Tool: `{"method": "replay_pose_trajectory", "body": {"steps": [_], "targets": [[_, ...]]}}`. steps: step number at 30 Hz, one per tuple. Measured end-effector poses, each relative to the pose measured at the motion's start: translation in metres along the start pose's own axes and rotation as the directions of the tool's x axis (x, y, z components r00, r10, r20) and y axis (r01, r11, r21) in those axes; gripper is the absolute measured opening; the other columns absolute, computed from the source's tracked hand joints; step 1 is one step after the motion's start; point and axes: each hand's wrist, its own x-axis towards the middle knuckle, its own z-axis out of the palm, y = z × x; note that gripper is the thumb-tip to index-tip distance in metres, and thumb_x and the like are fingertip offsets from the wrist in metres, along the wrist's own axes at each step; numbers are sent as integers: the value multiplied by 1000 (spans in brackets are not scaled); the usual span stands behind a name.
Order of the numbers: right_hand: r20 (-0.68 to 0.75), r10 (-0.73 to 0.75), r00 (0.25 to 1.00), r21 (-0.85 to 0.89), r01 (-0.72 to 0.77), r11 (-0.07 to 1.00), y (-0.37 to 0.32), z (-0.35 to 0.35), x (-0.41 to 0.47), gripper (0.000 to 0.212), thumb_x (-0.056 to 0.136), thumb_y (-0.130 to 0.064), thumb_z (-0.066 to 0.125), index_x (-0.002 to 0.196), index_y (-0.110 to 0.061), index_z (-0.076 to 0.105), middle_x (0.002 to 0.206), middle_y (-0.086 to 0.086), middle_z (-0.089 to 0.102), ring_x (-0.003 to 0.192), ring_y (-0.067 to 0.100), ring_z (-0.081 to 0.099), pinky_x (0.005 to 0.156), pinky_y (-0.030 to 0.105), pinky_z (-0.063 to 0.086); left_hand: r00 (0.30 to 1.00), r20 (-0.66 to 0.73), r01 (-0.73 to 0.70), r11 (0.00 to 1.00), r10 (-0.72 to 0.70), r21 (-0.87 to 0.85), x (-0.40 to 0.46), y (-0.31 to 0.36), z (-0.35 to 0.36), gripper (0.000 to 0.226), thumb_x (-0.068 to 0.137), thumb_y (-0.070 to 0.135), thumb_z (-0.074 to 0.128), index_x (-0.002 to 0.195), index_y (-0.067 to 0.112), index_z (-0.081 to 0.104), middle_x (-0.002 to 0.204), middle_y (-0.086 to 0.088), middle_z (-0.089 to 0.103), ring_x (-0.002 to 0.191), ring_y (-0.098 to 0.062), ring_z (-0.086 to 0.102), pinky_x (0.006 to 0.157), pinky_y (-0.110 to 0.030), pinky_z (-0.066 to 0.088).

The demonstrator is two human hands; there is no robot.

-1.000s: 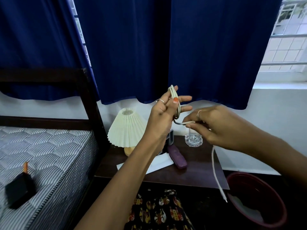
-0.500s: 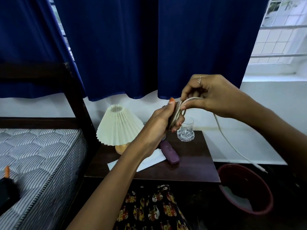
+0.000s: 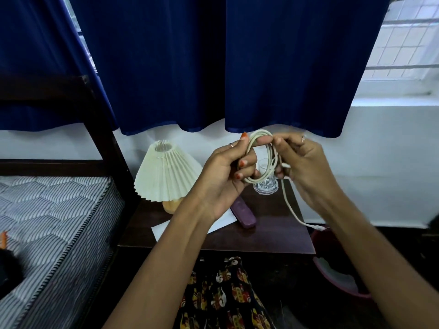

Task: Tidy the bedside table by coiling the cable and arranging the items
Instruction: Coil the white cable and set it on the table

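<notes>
Both hands are raised above the bedside table (image 3: 273,236), holding a white cable (image 3: 261,157) wound into loops between them. The left hand (image 3: 223,176) grips the loops' left side with curled fingers; the right hand (image 3: 306,169) pinches the right side. A loose tail hangs below the right hand. Under the hands stand a glass (image 3: 265,184), a lamp (image 3: 166,172) and a purple case (image 3: 243,213).

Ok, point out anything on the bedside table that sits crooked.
The purple case lies diagonally, overlapping the white paper, which is itself skewed to the table edge. The lamp and glass stand upright.
</notes>
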Motion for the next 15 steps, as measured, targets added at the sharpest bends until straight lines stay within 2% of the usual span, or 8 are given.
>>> {"method": "replay_pose_trajectory", "body": {"steps": [4,7,9,11,13,15], "targets": [[-143,81,986,74,-71,995,25,22,-21,23,97,-25,47,99,-17,69,63,8,54,46,14,42,43,25,36,998,-54,-18,993,12,-114,6,-6,-4,42,100,29,35,118,-2,58,54,6,30,42,-5,26,65,-19,40],[-136,142,980,20,-141,990,36,35,-31,24,100,-19,42,101,-15,66,55,1,53,42,12,41,40,23,36,992,-110,-77,971,53,-225,12,-8,-8,40,100,25,37,122,-3,55,55,5,38,44,-5,34,69,-21,40],[-70,166,984,-101,-172,980,40,42,-38,23,100,-13,39,96,-14,62,51,-2,53,40,12,44,39,25,39,984,-157,-127,960,89,-249,15,-10,-9,37,98,22,41,122,-2,56,58,4,48,49,-5,43,69,-20,41],[49,162,986,-287,-141,947,39,47,-44,20,99,-10,40,87,-9,57,52,0,56,40,13,49,43,30,45,971,-196,-180,961,139,-212,17,-12,-12,33,96,20,44,120,1,57,67,2,59,58,-5,53,69,-17,44],[147,158,976,-476,-70,877,36,48,-52,17,96,-10,45,83,-7,54,58,4,60,41,11,52,50,33,49,959,-223,-200,976,176,-91,16,-13,-14,29,97,18,44,120,7,58,73,4,66,63,-6,59,71,-17,47],[189,129,974,-645,24,764,32,45,-59,11,94,-14,50,87,-12,58,63,7,64,49,12,57,59,35,51,950,-244,-180,980,195,80,12,-14,-16,30,98,21,43,123,13,56,78,7,70,68,-6,64,72,-15,49]]}}
